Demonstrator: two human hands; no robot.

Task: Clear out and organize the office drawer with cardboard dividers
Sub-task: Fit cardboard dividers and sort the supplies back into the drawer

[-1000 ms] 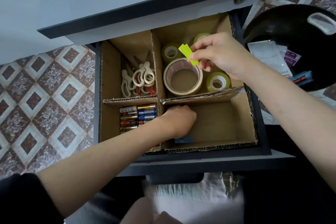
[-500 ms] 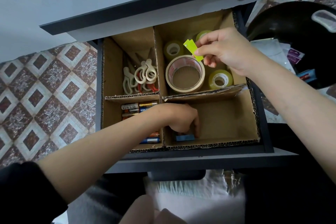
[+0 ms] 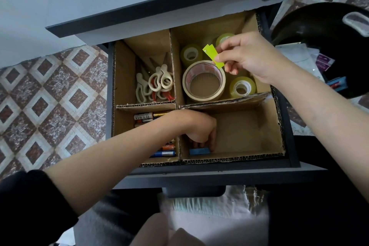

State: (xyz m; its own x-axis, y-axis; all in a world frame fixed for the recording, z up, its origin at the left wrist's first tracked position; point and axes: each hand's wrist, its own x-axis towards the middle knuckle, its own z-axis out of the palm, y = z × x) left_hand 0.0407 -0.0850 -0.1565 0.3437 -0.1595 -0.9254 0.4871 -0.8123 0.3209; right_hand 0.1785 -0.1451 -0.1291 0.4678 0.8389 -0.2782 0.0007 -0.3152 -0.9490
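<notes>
Left hand (image 3: 201,129) now curled down over blue block (image 3: 199,151); right hand (image 3: 245,56) pinches green strip (image 3: 212,56).
Grip on block hidden; batteries (image 3: 153,117) partly covered by forearm.

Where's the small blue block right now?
Head view: the blue block lies on the floor of the drawer's near-right cardboard compartment, in its near-left corner, just below the left hand fingers.

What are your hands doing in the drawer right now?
Left hand down in the near-right compartment, fingers at the blue block. Right hand pinching yellow-green tabs above the tape rolls. Nothing blocking.
</notes>
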